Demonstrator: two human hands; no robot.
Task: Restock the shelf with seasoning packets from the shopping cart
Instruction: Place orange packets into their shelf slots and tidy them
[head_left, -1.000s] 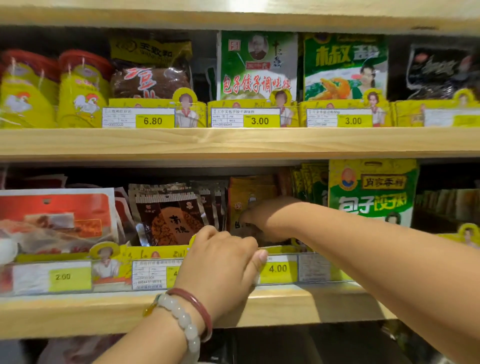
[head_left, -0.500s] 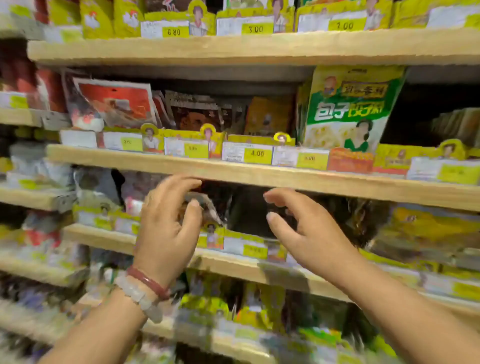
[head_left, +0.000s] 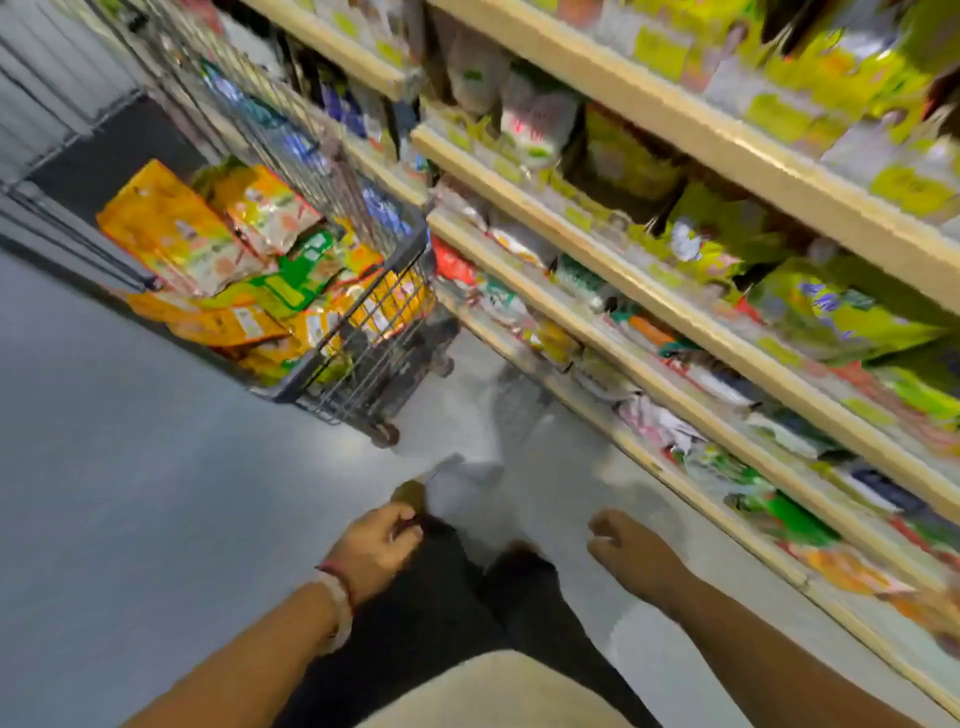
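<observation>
The dark wire shopping cart (head_left: 358, 332) stands on the floor at the left, up against the shelving. Orange, yellow and green seasoning packets (head_left: 208, 249) lie heaped inside it. The wooden shelf unit (head_left: 675, 312) runs diagonally along the right, its tiers full of blurred packets. My left hand (head_left: 376, 548), with bracelets at the wrist, hangs low over my dark trousers, fingers loosely curled, holding nothing. My right hand (head_left: 623, 545) hangs beside it over the floor, fingers relaxed and empty. Both hands are well short of the cart and away from the shelf.
Grey floor (head_left: 130, 493) stretches left and in front of me. My feet and dark trousers (head_left: 467, 597) are below the hands. A grey corrugated wall (head_left: 47, 78) stands behind the cart. The picture is motion-blurred.
The view has swung down and left from the shelf to the cart and floor. Both hands have left the shelf and dropped to my sides, empty.
</observation>
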